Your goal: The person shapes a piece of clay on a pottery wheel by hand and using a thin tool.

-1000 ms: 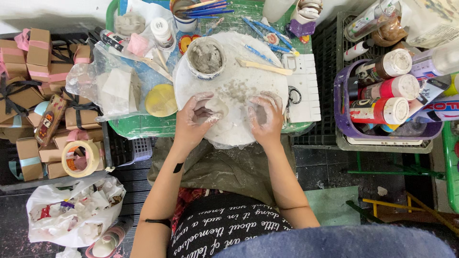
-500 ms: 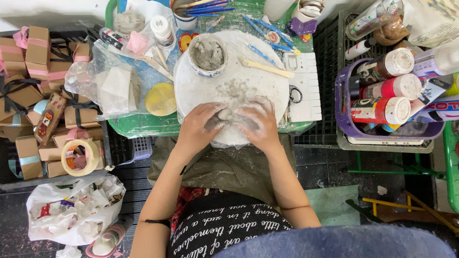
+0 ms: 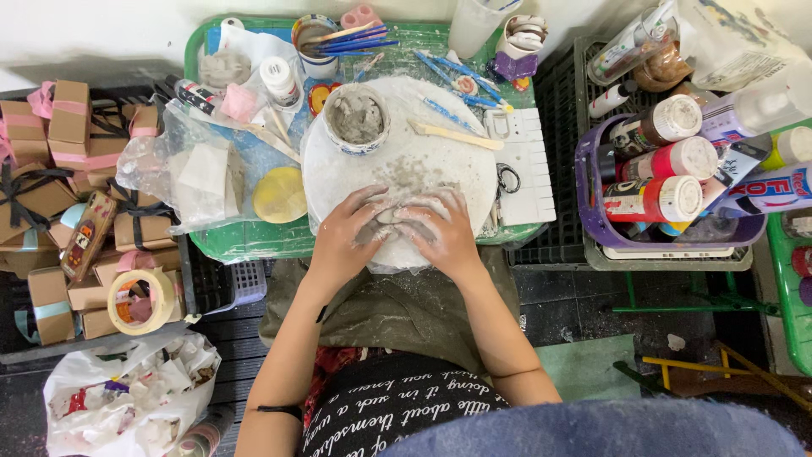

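At the far left, about a dozen small brown boxes (image 3: 51, 182) tied with pink, black or pale blue ribbon are stacked on a black crate. Near them lies one roll of tape (image 3: 141, 302), and nearer still one white bag (image 3: 127, 406) of scraps sits on the floor. On the green table (image 3: 245, 245), one clear plastic bag (image 3: 190, 173) holds pale blocks, with one yellow disc (image 3: 280, 195) just beside it. Farther back stand one white bottle (image 3: 279, 79) and one cup (image 3: 315, 38) of blue-handled brushes.

A round white board (image 3: 440, 148) fills the table's middle. On its far side stands one bowl (image 3: 357, 118) of grey clay, with one wooden tool (image 3: 454, 134) to its right. At the board's near edge, the left hand (image 3: 347, 233) and right hand (image 3: 440, 233) meet, fingers curled close around one small grey lump (image 3: 382, 227), which is mostly hidden, so its shape is unclear. Both hands are smeared with clay.

Right of the board lies one white palette (image 3: 524, 169). At the right, one purple basket (image 3: 592, 216) holds three paint bottles (image 3: 651, 199) lying on their sides with white caps and red or brown labels; more bottles crowd behind.
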